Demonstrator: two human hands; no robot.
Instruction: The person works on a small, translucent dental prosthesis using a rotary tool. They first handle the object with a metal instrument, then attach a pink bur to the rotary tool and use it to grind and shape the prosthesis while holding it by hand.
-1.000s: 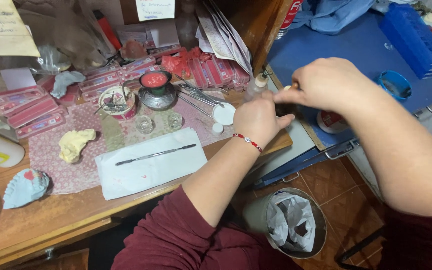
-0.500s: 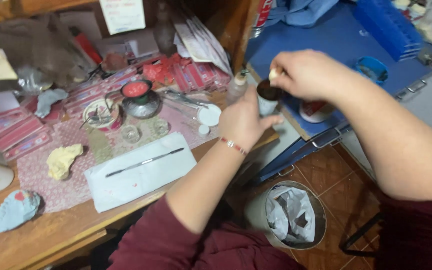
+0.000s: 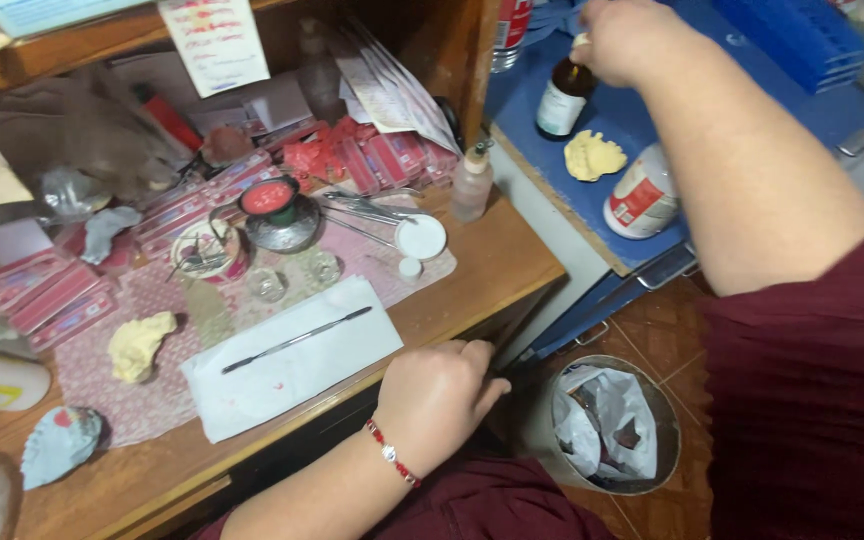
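Two surfaces in play: wooden worktop on the left, blue box lid on the right. Bin sits on the floor between them, with a crumpled white liner and dark scraps inside.

Right hand is closed over the cap of the brown bottle, which stands upright on the blue lid. Fingers cover the cap, so can't tell if it's on or loose. Read: capping or uncapping step, bottle planted, not lifted.

Left hand is curled at the worktop's front edge, holding nothing visible. Looks like bracing.

Near the bottle: white tub on its side, yellow cast just beside it.

On the worktop: white sheet with a thin metal tool on it.

Next move needs the bottle held upright and steady; only one hand is on it.
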